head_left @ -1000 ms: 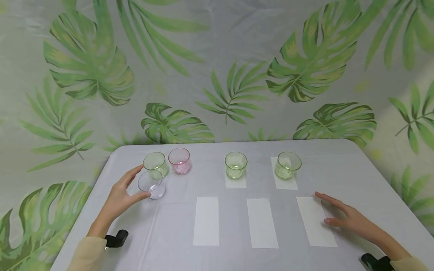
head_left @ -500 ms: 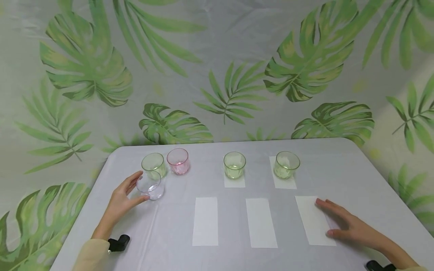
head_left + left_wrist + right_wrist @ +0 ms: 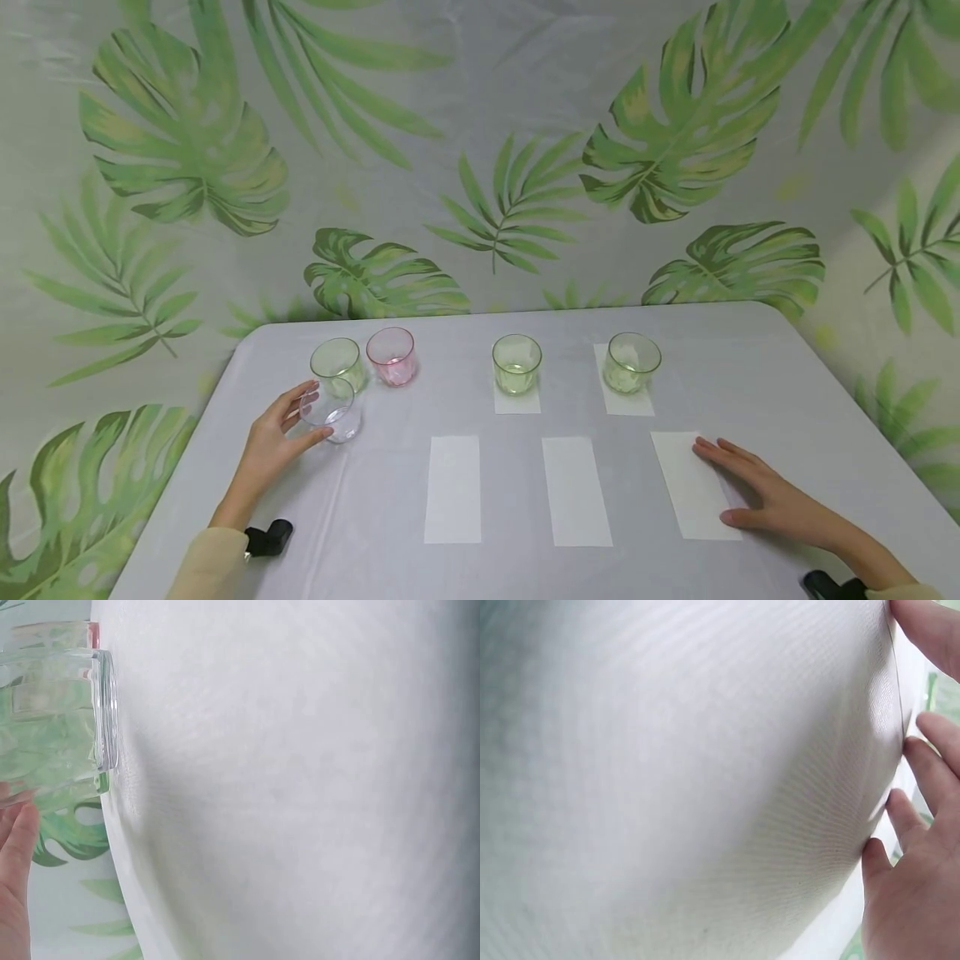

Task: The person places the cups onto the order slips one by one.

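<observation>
At the left of the table my left hand (image 3: 272, 446) holds a clear drinking glass (image 3: 345, 425), with the thumb at its near side and the fingers at its far left side. In the left wrist view the fingertips lie against the glass (image 3: 52, 720) near its rim. Right behind it stands a green-tinted glass (image 3: 322, 358), partly covered, with a pink-tinted glass (image 3: 395, 367) beside that one. On the right, my right hand (image 3: 780, 500) is spread with nothing in its grasp. Its fingertips are over the right edge of a white paper rectangle (image 3: 686, 483).
Two more green-tinted glasses stand at the back, one on a paper rectangle (image 3: 517, 406) in the middle, the other on a paper (image 3: 628, 406) further right. In front lie a left paper (image 3: 453, 490) and a middle paper (image 3: 577, 492). A leaf-printed cloth (image 3: 480, 167) hangs behind the table.
My right hand has come down and slightly nearer me at the right paper, its fingers now lower. The left hand stays at the clear glass, and the glasses keep their places.
</observation>
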{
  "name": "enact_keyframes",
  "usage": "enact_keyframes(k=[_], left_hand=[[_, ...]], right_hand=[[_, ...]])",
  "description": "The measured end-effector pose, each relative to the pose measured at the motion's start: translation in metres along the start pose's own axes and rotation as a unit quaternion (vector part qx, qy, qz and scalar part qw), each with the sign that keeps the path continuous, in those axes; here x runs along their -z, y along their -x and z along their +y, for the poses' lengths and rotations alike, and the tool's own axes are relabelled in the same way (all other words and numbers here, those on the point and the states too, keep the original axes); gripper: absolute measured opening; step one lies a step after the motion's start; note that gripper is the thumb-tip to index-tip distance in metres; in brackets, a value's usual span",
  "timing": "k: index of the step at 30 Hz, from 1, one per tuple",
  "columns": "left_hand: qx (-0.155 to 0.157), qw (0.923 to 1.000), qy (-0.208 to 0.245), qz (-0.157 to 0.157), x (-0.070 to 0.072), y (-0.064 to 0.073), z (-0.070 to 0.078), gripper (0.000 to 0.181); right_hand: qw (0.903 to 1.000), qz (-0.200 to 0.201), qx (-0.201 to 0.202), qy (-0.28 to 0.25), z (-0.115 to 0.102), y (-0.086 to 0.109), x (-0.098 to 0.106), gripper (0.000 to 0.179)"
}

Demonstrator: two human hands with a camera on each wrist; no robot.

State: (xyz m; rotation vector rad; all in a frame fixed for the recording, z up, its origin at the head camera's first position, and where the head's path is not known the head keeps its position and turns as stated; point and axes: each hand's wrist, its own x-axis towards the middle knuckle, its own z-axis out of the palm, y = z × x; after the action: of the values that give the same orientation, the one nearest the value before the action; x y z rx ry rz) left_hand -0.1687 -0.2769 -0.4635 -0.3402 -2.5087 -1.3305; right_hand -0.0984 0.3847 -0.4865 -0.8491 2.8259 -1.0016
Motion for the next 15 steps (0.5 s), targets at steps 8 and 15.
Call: enact_keyframes(k=[8, 15], left_hand=[[-0.003, 0.9994, 0.034, -0.007, -0.002, 0.002, 0.004, 0.068], [-0.035, 0.9977, 0.046, -0.035, -0.015, -0.001, 0.023, 0.069]], right_hand=[[0.9999, 0.003, 0.009, 0.013, 0.000, -0.001, 0.000, 0.082], [0.9986, 0.004, 0.035, 0.040, 0.001, -0.004, 0.001, 0.083]])
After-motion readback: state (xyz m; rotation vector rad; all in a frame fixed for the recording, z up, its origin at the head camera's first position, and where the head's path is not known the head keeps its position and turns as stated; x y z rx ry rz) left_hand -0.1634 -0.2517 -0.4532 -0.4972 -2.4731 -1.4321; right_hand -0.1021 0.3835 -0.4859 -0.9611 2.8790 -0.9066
